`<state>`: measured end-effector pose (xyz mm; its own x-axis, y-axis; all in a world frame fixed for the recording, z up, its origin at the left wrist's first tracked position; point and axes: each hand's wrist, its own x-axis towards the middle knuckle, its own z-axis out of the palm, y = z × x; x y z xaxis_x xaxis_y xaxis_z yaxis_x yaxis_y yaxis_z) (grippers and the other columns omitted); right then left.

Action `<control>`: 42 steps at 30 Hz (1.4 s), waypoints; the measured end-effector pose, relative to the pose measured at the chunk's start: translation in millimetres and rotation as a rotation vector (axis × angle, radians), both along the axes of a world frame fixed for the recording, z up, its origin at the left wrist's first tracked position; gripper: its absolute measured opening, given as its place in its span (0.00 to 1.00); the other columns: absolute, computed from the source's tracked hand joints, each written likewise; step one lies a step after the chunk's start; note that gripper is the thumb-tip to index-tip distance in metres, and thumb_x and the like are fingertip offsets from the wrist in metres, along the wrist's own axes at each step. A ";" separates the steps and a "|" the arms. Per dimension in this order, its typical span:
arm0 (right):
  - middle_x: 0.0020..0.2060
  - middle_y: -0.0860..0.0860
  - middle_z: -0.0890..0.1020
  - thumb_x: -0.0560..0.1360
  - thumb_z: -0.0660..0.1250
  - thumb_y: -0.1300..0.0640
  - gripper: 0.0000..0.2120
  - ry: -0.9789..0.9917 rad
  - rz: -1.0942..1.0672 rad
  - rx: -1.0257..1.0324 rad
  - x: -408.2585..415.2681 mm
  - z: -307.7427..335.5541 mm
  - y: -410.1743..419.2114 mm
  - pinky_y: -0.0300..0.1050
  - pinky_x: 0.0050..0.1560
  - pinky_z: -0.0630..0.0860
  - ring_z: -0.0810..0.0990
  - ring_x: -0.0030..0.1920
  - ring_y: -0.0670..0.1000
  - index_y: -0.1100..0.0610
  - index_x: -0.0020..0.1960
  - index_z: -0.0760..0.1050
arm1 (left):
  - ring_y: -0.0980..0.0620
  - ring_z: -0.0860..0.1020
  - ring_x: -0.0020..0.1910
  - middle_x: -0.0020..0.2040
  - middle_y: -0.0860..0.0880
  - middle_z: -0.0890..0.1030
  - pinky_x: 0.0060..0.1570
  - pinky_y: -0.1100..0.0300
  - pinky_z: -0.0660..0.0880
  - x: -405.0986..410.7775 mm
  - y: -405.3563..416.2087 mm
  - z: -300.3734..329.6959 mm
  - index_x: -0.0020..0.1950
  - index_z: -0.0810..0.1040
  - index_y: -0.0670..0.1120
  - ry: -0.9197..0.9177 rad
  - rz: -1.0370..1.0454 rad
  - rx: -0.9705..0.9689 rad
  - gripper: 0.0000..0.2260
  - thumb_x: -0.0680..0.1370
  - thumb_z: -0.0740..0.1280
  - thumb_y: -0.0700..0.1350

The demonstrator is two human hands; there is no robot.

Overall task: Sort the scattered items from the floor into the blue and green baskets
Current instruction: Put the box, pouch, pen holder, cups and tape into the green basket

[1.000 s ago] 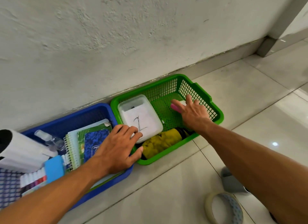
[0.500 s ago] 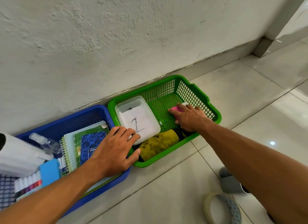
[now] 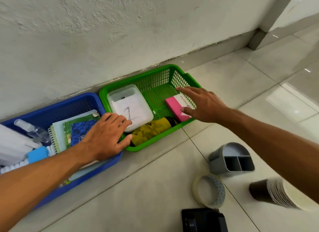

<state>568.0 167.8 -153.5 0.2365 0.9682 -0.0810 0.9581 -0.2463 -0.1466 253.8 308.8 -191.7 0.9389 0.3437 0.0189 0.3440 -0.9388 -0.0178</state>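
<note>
Where left hand rests, notebook part-hidden.

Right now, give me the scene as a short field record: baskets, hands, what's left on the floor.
blue basket: notebooks, spray bottle
green basket: white box, yellow cloth, pink box
left hand: flat across both baskets' edges
right hand: open over pink box, thumb touching
floor: grey holder, tape roll, cup stack, black item
</note>
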 end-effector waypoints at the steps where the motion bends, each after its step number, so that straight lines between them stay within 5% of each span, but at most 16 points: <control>1: 0.78 0.49 0.57 0.76 0.64 0.37 0.38 -0.006 -0.006 0.001 -0.1 5.6 -11.7 0.61 0.71 0.62 0.61 0.75 0.57 0.36 0.78 0.46 | 0.44 0.75 0.52 0.53 0.45 0.79 0.58 0.50 0.66 0.4 0.8 0.6 0.62 0.77 0.43 -0.008 -0.006 0.009 0.25 0.78 0.53 0.58; 6: 0.80 0.50 0.51 0.72 0.64 0.31 0.44 -0.054 -0.047 -0.075 -2.6 23.1 -72.8 0.61 0.73 0.58 0.56 0.77 0.58 0.36 0.78 0.41 | 0.42 0.76 0.50 0.50 0.43 0.79 0.55 0.48 0.65 3.6 -0.9 0.8 0.58 0.78 0.42 -0.054 -0.025 0.036 0.24 0.77 0.54 0.57; 11: 0.79 0.48 0.51 0.68 0.65 0.27 0.43 0.061 -0.027 -0.262 -6.2 35.8 -124.8 0.62 0.71 0.62 0.56 0.77 0.57 0.34 0.77 0.47 | 0.42 0.76 0.50 0.50 0.43 0.79 0.53 0.47 0.66 3.9 0.2 2.0 0.57 0.78 0.42 -0.065 -0.032 0.037 0.24 0.77 0.53 0.57; 15: 0.79 0.46 0.51 0.63 0.75 0.33 0.49 0.188 0.055 -0.464 -10.0 33.4 -150.9 0.61 0.70 0.64 0.56 0.76 0.56 0.33 0.75 0.50 | 0.41 0.77 0.49 0.50 0.43 0.80 0.51 0.47 0.66 1.9 2.0 1.2 0.57 0.78 0.42 -0.050 -0.047 0.047 0.24 0.77 0.52 0.57; 21: 0.78 0.47 0.52 0.65 0.79 0.48 0.50 0.009 0.147 -0.542 -15.0 22.8 -161.0 0.56 0.65 0.72 0.58 0.75 0.55 0.34 0.75 0.50 | 0.44 0.74 0.60 0.61 0.42 0.77 0.59 0.48 0.65 -1.4 5.4 2.9 0.66 0.75 0.42 0.002 -0.042 0.032 0.26 0.77 0.52 0.57; 26: 0.75 0.47 0.57 0.70 0.75 0.56 0.42 -0.044 0.188 -0.476 -8.8 19.4 -162.6 0.51 0.62 0.75 0.64 0.71 0.53 0.38 0.75 0.56 | 0.45 0.66 0.71 0.73 0.43 0.68 0.69 0.49 0.60 -0.3 5.9 3.9 0.74 0.66 0.45 0.023 -0.054 0.003 0.28 0.78 0.51 0.58; 33: 0.63 0.48 0.67 0.67 0.76 0.48 0.40 0.139 0.081 -0.450 -3.1 45.2 -144.5 0.44 0.51 0.79 0.73 0.59 0.50 0.39 0.72 0.58 | 0.45 0.59 0.76 0.77 0.46 0.62 0.73 0.48 0.53 -0.4 7.1 3.2 0.77 0.62 0.47 0.051 -0.040 0.000 0.29 0.79 0.50 0.59; 42: 0.60 0.52 0.70 0.69 0.73 0.42 0.37 0.159 -0.005 -0.013 -6.1 96.3 -61.4 0.42 0.46 0.75 0.73 0.56 0.51 0.37 0.72 0.59 | 0.44 0.57 0.77 0.77 0.46 0.61 0.75 0.46 0.53 2.3 9.6 1.0 0.77 0.62 0.48 0.042 -0.025 -0.017 0.29 0.78 0.51 0.60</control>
